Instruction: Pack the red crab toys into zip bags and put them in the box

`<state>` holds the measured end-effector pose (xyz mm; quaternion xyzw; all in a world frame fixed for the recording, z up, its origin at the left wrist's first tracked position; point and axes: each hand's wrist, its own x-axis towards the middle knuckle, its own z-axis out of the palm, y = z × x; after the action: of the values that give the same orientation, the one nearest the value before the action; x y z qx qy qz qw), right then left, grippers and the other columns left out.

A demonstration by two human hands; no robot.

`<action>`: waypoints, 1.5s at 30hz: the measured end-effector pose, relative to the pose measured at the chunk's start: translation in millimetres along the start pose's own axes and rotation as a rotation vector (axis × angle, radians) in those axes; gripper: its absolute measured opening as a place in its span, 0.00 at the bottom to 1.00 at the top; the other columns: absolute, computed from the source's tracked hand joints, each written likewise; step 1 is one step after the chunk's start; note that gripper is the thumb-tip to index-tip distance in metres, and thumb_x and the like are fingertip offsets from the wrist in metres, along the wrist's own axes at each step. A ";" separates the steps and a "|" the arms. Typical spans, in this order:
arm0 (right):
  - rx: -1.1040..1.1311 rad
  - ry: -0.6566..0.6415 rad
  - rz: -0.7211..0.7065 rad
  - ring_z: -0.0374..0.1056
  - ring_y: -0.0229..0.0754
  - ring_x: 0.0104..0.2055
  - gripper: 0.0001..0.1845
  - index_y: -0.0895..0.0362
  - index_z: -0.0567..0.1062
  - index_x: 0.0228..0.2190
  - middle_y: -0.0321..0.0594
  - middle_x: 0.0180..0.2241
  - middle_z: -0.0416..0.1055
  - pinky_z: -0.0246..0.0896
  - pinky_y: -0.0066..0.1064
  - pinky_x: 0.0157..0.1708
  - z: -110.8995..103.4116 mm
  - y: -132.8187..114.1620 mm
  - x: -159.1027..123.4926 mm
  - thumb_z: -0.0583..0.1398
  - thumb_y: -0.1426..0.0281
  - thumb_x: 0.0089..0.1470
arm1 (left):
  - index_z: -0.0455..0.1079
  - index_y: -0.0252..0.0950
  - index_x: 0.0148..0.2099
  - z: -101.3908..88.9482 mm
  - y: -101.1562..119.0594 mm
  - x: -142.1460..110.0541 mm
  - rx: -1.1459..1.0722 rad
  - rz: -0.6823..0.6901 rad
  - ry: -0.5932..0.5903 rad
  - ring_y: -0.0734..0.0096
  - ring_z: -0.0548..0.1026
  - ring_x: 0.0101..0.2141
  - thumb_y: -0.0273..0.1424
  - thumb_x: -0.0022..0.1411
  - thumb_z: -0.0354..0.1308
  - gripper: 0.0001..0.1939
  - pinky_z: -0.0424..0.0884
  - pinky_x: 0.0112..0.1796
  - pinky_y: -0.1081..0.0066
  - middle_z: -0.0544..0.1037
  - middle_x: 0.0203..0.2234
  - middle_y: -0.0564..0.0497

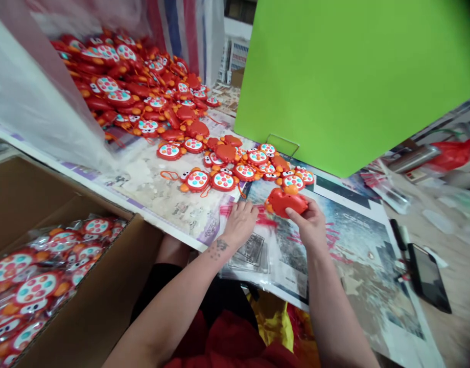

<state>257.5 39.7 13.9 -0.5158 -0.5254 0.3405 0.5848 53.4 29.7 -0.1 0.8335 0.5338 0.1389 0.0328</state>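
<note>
My right hand [310, 223] grips a red crab-shaped toy [286, 202], held back side up just above the table. My left hand [239, 221] rests on a stack of clear plastic bags [254, 253] lying flat near the table's front edge; its fingers are bent down onto the top bag. Just beyond both hands lies a loose cluster of red crab toys [223, 180] with coloured dots on white faces, some turned face down.
A large heap of the same toys [143, 92] fills the far left of the table beside a clear plastic sheet [36, 102]. A cardboard box [104, 286] at lower left holds bagged toys. A green board [353, 76] stands upright on the right. A dark phone [426, 276] lies at far right.
</note>
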 end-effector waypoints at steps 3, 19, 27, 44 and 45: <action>0.081 0.040 0.002 0.73 0.47 0.46 0.28 0.53 0.74 0.46 0.41 0.45 0.76 0.69 0.43 0.49 -2.2 0.5 0.8 0.72 0.61 0.43 | 0.70 0.37 0.51 -5.5 -1.3 1.1 -0.027 0.025 -0.034 0.56 0.68 0.48 0.28 0.71 0.45 0.14 0.67 0.48 0.58 0.73 0.46 0.44; 0.355 0.051 0.041 0.74 0.45 0.45 0.23 0.49 0.77 0.42 0.37 0.42 0.78 0.70 0.41 0.48 -3.0 -7.8 0.6 0.72 0.59 0.43 | 0.71 0.37 0.48 3.7 -10.5 -1.3 -0.033 0.174 0.009 0.57 0.69 0.46 0.40 0.69 0.53 0.14 0.64 0.46 0.59 0.74 0.42 0.45; 0.310 0.024 0.076 0.74 0.45 0.44 0.22 0.49 0.77 0.42 0.37 0.42 0.78 0.71 0.40 0.47 -3.7 -7.0 -0.6 0.71 0.58 0.45 | 0.70 0.33 0.44 10.6 -13.7 0.4 -0.049 0.249 0.059 0.57 0.70 0.45 0.43 0.70 0.50 0.18 0.64 0.46 0.60 0.74 0.41 0.44; -0.152 -0.435 0.060 0.72 0.49 0.53 0.27 0.50 0.77 0.52 0.43 0.50 0.77 0.63 0.48 0.58 30.4 4.2 -12.0 0.60 0.48 0.58 | 0.73 0.37 0.42 -2.9 -10.6 -5.8 -0.242 0.274 0.221 0.61 0.69 0.51 0.37 0.70 0.54 0.10 0.67 0.52 0.59 0.76 0.46 0.46; -0.194 -0.466 -0.002 0.71 0.49 0.54 0.27 0.50 0.77 0.52 0.43 0.50 0.77 0.62 0.48 0.59 32.6 1.9 -12.7 0.57 0.47 0.60 | 0.72 0.37 0.42 -4.5 -10.1 -5.3 -0.274 0.263 0.216 0.61 0.69 0.53 0.36 0.69 0.54 0.09 0.66 0.54 0.58 0.75 0.49 0.45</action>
<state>223.6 36.2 6.0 -0.4765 -0.6767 0.3976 0.3962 41.2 28.9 1.1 0.8640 0.3968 0.3020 0.0700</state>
